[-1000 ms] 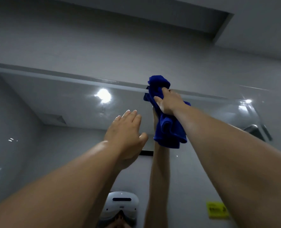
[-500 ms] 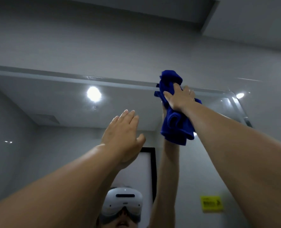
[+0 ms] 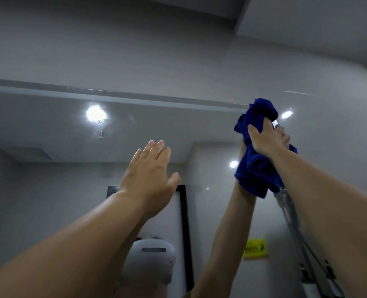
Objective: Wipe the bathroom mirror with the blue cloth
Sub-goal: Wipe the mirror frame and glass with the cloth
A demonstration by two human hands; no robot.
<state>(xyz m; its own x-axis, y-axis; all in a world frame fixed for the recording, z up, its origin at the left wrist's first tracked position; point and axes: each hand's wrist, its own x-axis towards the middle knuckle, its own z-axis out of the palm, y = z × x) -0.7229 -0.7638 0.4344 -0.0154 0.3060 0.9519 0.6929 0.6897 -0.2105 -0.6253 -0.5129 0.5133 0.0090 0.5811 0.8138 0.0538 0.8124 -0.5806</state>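
The bathroom mirror [image 3: 49,130] fills the wall in front of me, its top edge running across the upper half of the view. My right hand [image 3: 266,138] grips a bunched blue cloth [image 3: 256,168] and presses it against the glass at the mirror's upper right corner. The cloth hangs down below my fist. My left hand [image 3: 150,175] is raised flat toward the glass near the middle, fingers together and extended, holding nothing. Both arms are reflected in the mirror.
Grey wall [image 3: 178,50] rises above the mirror, with a ceiling step at the top right. The mirror's right edge [image 3: 294,222] slants down below the cloth. Reflections show ceiling lights [image 3: 96,114], a dark door frame [image 3: 185,233], a yellow sticker [image 3: 255,247] and a white headset [image 3: 154,259].
My right hand has slid the blue cloth rightward along the mirror's top edge to the upper right corner. My left hand has stayed raised near the middle.
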